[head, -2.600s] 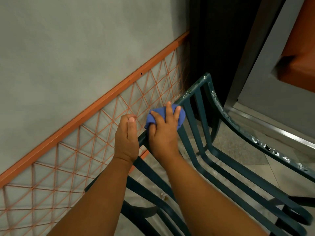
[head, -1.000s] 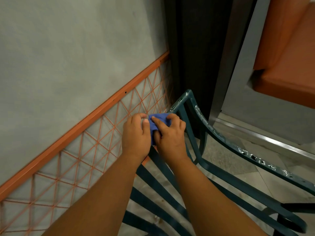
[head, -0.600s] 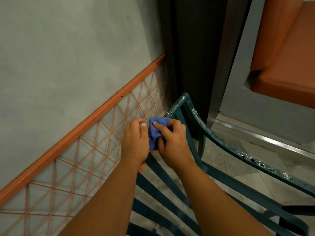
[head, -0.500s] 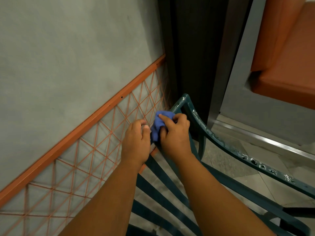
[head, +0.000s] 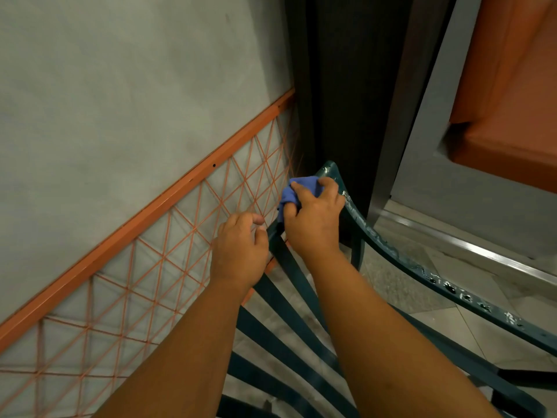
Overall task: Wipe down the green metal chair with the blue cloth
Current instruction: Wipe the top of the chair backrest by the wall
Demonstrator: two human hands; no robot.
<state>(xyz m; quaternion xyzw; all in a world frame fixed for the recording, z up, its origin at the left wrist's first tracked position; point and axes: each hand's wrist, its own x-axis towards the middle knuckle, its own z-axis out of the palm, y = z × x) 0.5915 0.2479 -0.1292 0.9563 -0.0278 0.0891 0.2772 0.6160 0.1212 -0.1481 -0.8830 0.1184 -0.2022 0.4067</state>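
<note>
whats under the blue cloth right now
The blue cloth, gripped by the right hand, lies over the chair's top rail near its corner. The rail beneath the cloth and fingers is hidden.

Two forearms in view, both bare from lower frame edge up to the wrists; no sleeve, cuff or glove showing. Left hand (head: 239,254): bare, no ring, watch or band visible; thumbnail short, trimmed, pale. Right hand (head: 315,220): also bare, no jewellery on the fingers or wrist that show; knuckles and finger backs plain. No tattoos, marks or bandages seen on either arm. Upper arms, shoulders, clothing out of frame, so what's worn can't be told.
</note>
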